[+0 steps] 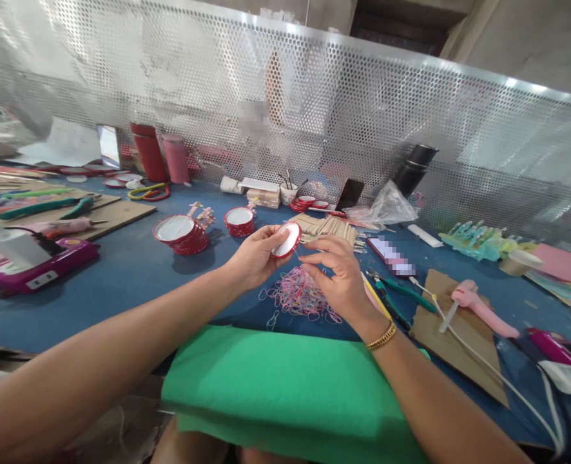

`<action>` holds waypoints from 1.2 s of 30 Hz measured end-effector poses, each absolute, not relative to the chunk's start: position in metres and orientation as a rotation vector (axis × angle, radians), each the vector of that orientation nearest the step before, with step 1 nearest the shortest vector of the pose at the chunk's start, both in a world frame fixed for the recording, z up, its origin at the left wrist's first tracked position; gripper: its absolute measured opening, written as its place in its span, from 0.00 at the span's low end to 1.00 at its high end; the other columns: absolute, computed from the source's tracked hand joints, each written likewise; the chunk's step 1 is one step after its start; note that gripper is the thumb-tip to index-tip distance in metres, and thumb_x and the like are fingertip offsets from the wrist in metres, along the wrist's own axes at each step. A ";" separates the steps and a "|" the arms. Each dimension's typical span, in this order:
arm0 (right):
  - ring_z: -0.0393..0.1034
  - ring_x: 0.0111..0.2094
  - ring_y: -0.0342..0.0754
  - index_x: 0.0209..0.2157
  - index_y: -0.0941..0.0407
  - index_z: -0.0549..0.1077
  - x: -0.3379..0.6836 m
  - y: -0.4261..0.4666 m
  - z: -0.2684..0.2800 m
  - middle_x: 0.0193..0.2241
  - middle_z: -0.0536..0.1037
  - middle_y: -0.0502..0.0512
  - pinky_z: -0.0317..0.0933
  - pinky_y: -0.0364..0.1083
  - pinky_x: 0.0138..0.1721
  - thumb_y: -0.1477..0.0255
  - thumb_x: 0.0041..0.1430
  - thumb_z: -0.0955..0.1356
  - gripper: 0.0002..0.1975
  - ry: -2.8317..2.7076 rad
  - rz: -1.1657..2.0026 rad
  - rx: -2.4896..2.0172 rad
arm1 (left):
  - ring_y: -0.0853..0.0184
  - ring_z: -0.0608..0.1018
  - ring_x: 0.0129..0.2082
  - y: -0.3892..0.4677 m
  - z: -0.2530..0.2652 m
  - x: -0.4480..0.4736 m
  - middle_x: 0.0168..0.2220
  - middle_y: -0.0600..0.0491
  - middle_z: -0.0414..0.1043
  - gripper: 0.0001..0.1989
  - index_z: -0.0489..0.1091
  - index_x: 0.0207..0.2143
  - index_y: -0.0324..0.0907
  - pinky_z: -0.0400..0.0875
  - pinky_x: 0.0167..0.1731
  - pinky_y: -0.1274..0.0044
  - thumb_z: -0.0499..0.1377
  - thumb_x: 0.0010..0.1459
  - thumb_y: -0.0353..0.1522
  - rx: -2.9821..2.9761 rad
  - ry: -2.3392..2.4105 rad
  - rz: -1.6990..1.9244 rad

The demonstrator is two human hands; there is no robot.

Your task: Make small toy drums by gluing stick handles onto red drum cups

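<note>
My left hand (260, 256) holds a small round disc (287, 240) with a white face and a red rim, tilted above the table. Close to its right edge is my right hand (336, 274), thumb and fingertips pinched together. Something thin seems to be between those fingertips, too small to make out. Below both hands lies a pile of small loops (301, 293) in pink, purple and other colours. Similar red-rimmed discs stand in a larger stack (182, 237) and a smaller stack (240, 222) to the left, with small pieces sticking out behind them.
Flat wooden sticks (327, 229) lie behind my hands. On the right are green-handled pliers (396, 296), a phone (390, 255) and a pink glue gun (483, 306) on cardboard. A purple power strip (41, 267) sits at left. Green cloth (285, 386) covers my lap.
</note>
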State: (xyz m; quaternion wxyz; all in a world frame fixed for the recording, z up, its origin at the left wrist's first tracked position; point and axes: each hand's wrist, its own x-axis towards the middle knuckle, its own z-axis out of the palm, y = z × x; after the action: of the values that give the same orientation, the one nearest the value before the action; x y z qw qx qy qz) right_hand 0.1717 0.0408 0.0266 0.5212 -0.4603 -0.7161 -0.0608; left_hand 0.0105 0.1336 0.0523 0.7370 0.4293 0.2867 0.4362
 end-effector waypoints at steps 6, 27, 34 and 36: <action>0.77 0.48 0.52 0.40 0.44 0.84 0.177 0.041 0.025 0.42 0.84 0.50 0.70 0.59 0.55 0.73 0.63 0.73 0.09 -1.733 -0.050 -1.166 | 0.76 0.73 0.23 0.128 0.058 0.011 0.29 0.56 0.73 0.09 0.67 0.33 0.40 0.71 0.22 0.83 0.66 0.60 0.26 0.885 0.658 0.951; 0.76 0.41 0.50 0.35 0.49 0.83 0.194 0.044 0.021 0.36 0.83 0.51 0.68 0.53 0.48 0.78 0.58 0.75 0.09 -1.908 0.042 -1.305 | 0.72 0.74 0.29 0.138 0.040 0.010 0.36 0.57 0.70 0.19 0.63 0.46 0.48 0.78 0.22 0.80 0.63 0.55 0.25 1.256 0.818 0.918; 0.71 0.45 0.52 0.36 0.47 0.84 0.187 0.040 0.021 0.39 0.80 0.52 0.66 0.55 0.50 0.79 0.57 0.76 0.11 -2.106 0.038 -1.353 | 0.71 0.70 0.24 0.142 0.034 0.010 0.27 0.56 0.69 0.03 0.69 0.33 0.42 0.73 0.20 0.80 0.61 0.55 0.30 1.400 0.769 0.869; 0.72 0.43 0.52 0.33 0.49 0.83 0.186 0.040 0.021 0.37 0.81 0.52 0.65 0.54 0.49 0.78 0.57 0.76 0.08 -2.091 0.045 -1.346 | 0.70 0.69 0.23 0.143 0.032 0.010 0.26 0.55 0.69 0.03 0.70 0.30 0.41 0.72 0.21 0.79 0.61 0.55 0.32 1.447 0.745 0.875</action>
State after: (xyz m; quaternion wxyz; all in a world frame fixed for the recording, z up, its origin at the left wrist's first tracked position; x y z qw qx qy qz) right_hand 0.1860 0.0404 0.0212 0.3214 -0.5125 -0.7961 0.0170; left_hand 0.0099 0.1428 0.0324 0.6028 0.6248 0.3215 0.3779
